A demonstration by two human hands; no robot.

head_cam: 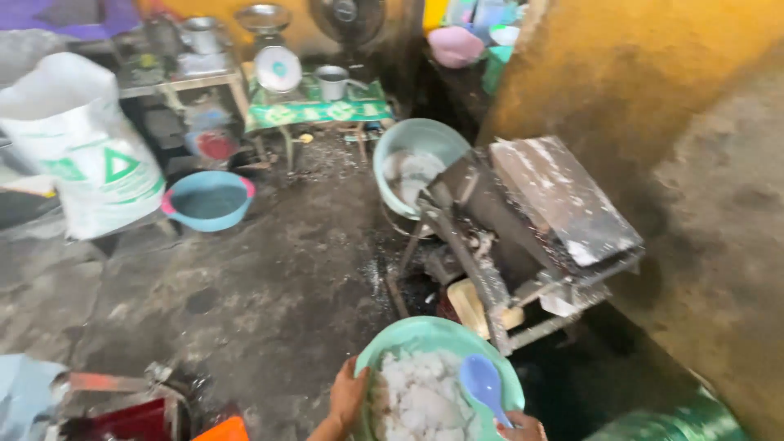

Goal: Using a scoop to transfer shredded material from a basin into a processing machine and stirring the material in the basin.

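- Low at the bottom edge of the view, the left hand [347, 398] grips the near rim of a pale green basin [408, 333], fingers curled over the edge and clenched on it.
- Inside the basin, just right of that grip, lies a heap of white, wet-looking lumps [418, 400].
- At the basin's right side the right hand [523, 428] shows only in part at the frame's edge; it is closed around the handle of a blue plastic scoop [483, 384], whose bowl rests above the white lumps.
- Just beyond the two hands, up and to the right, stands a grey metal machine [531, 212] on an angled frame, its sloped top plate smeared with white residue.
- Behind the machine, farther from the hands, a second pale green basin [412, 139] sits tilted with some white matter in it.
- Well away to the left of the grip, a blue tub with pink handles [208, 200] stands on the dark, wet floor [261, 286].
- Past that tub, a large white sack [82, 147] with green marks stands upright.
- Far beyond the hands, a small table with a green cloth [318, 108] carries a weighing scale [273, 49] and a metal mug [331, 82].
- Right of the grip rises a rough yellow-brown wall [653, 73].
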